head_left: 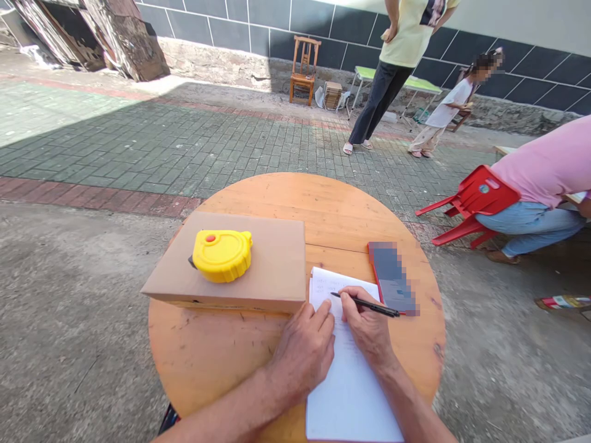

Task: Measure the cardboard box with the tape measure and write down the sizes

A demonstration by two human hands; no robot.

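White paper (353,406) lies under two hands (305,346), one holding one black pen (375,306).

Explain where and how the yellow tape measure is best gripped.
Probably pinch the near and far sides of the yellow tape measure, coming from above: it lies flat on the box, its thick, ribbed near side exposed and nothing on top. The left hand is nearer.

A round, knotty wooden table (217,357) carries a brown cardboard box (277,264) on its left, white paper sheets (344,387) right of centre toward the near side, and a red-edged smartphone (392,277) to their far right.
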